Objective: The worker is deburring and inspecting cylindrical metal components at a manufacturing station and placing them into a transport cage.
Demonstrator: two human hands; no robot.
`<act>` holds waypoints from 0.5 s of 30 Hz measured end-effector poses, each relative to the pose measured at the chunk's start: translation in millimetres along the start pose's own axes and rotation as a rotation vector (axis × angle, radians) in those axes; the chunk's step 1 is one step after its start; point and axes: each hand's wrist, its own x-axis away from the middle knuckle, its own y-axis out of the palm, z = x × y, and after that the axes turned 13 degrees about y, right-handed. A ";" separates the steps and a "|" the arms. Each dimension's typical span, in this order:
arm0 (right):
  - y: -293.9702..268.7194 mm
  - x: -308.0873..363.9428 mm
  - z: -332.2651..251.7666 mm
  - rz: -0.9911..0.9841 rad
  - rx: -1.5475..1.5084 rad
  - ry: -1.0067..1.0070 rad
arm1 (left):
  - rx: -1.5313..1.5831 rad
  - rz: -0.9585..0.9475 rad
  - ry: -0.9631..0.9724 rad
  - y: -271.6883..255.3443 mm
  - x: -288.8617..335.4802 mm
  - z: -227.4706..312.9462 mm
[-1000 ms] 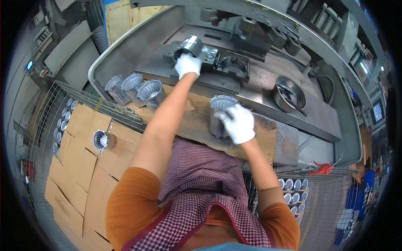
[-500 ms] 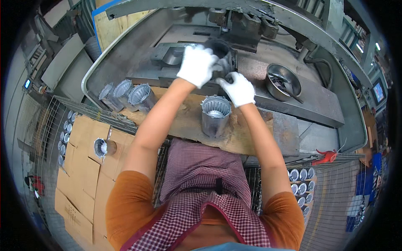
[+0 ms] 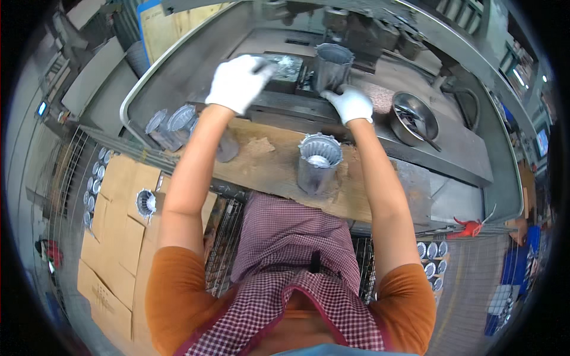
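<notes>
My left hand (image 3: 237, 84), in a white glove, hovers beside a flat metal fixture block (image 3: 286, 66) flecked with shiny bits. Its fingers point right and are smeared by motion. A grey ribbed metal cup (image 3: 333, 68) stands upright on the machine bed, right of that block. My right hand (image 3: 351, 105), also gloved in white, touches the cup's lower front, thumb and fingers apart. Between my forearms, a second metal cup (image 3: 319, 163) with a jagged rim and ribbed inside stands on a wooden board (image 3: 261, 166). More such cups (image 3: 181, 121) stand at the board's left, partly behind my left forearm.
A steel bowl (image 3: 407, 98) with dark pieces and a handled tool sits on the right of the bed. One cup (image 3: 146, 203) lies on cardboard (image 3: 113, 237) at left. Wire crates hold many finished-looking cups (image 3: 432, 261). A red-handled tool (image 3: 468, 228) hangs at the tray's right edge.
My left hand has moved left, away from the cup on the machine bed. That cup, dark and blurred between both hands before, now stands upright. My right hand has shifted slightly up and right.
</notes>
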 end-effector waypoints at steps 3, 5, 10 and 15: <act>9.7 -11.5 7.2 0.026 0.049 -0.008 | -0.045 -0.185 -0.230 -39.2 26.2 -26.6; 13.1 -13.8 8.7 0.079 0.064 -0.019 | -0.083 -0.261 -0.327 -52.2 41.3 -40.4; 9.6 -8.5 4.8 0.033 0.031 0.037 | -0.053 -0.722 -0.476 -11.7 80.9 -52.1; -22.9 43.6 38.3 0.160 -0.058 0.035 | 0.164 -0.457 -0.311 24.4 114.4 -93.9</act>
